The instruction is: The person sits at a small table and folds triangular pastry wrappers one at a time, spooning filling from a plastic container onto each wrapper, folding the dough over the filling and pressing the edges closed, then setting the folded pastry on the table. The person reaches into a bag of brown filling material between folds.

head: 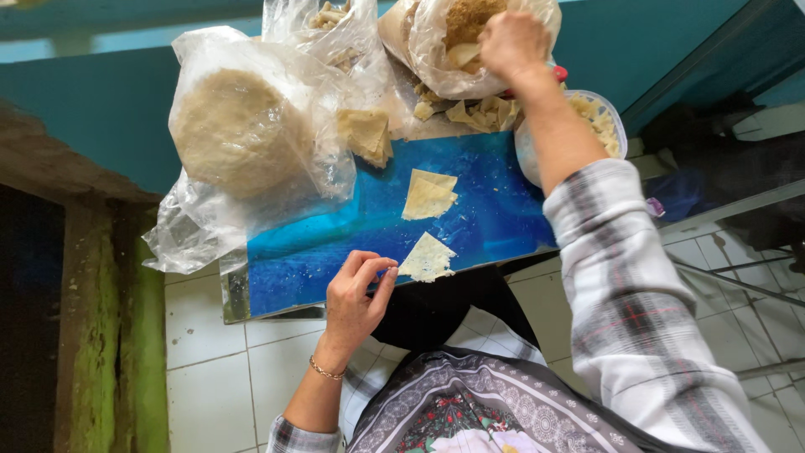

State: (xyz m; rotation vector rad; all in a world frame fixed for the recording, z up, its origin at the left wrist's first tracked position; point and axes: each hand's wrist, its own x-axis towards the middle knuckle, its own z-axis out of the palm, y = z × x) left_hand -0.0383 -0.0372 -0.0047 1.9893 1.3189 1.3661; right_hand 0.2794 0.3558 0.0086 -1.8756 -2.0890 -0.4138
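Left hand (pixel 356 294) sits at the near edge of the blue board (pixel 319 252), so I will use that board as my landmark. I see the fingers curled, with thumb and fingertips pinching the corner of a folded triangle of thin dough (pixel 427 258), the sheet closest to me on the board. I think the pinch keeps the fold flat and stops it sliding.

Left of that, at the far left corner of the board, a round stack of flat dough (pixel 239 130) lies inside a clear plastic bag (pixel 197 226), likely so it does not dry out. In the middle of the board lies a second folded sheet (pixel 429 195), a little beyond the pinched one and apart from it.

Past the far edge of the board, my right hand (pixel 513 44) reaches into another bag of brown filling (pixel 470 25). Its fingers are bent down into the bag; I cannot tell if they grip anything. A clear tub (pixel 605 126) sits at the right end of the board, under my forearm.
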